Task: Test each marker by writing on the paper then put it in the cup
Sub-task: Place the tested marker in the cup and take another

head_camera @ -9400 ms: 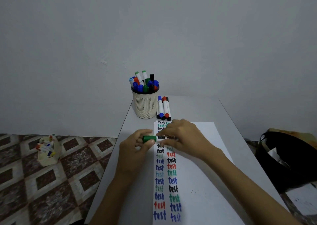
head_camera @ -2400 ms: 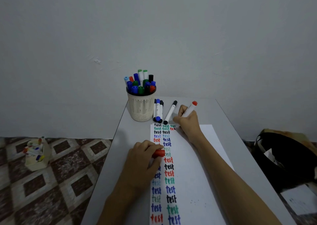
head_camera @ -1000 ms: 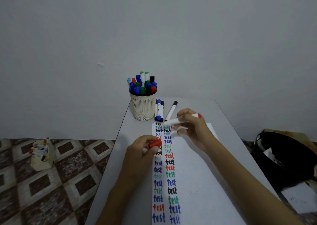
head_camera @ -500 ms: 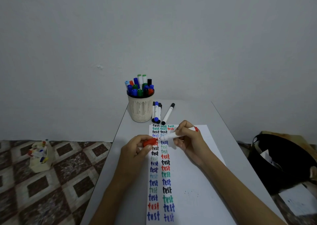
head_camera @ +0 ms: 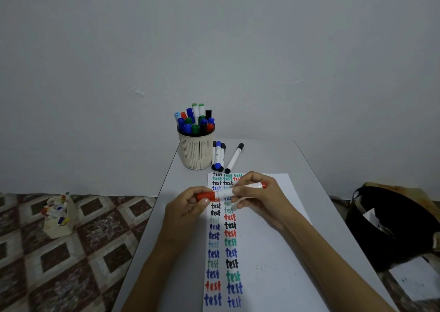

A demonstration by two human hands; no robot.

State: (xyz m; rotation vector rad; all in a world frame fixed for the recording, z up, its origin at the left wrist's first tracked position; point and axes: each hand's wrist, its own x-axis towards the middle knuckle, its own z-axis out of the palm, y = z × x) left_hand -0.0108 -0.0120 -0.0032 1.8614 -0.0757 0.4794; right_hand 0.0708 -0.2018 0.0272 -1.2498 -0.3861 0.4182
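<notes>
Marker (head_camera: 238, 190): red, white barrel, roughly level just above the paper, held between both hands.
Cap (head_camera: 206, 195): red, ribbed, at the barrel's left end and touching it; fully seated or not, cannot tell.
Left hand (head_camera: 188, 210): fingers and thumb curled round the cap, pinching it.
Right hand (head_camera: 259, 199): fingertips clamped on the barrel just right of the cap; red tail end poking out past the knuckles.
Paper (head_camera: 273, 252): flat beneath the grip, columns of "test" in black, green, blue and red running from beyond the grip to well nearer than it.
Cup (head_camera: 196, 153): beyond the grip and slightly left, cream, slotted, packed with capped markers standing upright.
Loose markers (head_camera: 218, 155): a few side by side beyond the grip, just right of the cup; one black-capped, slanted, a little further right.
Table (head_camera: 273, 154): grey, under the paper and cup.
Box (head_camera: 58, 216): far left of the grip, on the tiled floor (head_camera: 95, 252), holding more markers.
Bag (head_camera: 390, 223): black, far right of the grip, below table level.
</notes>
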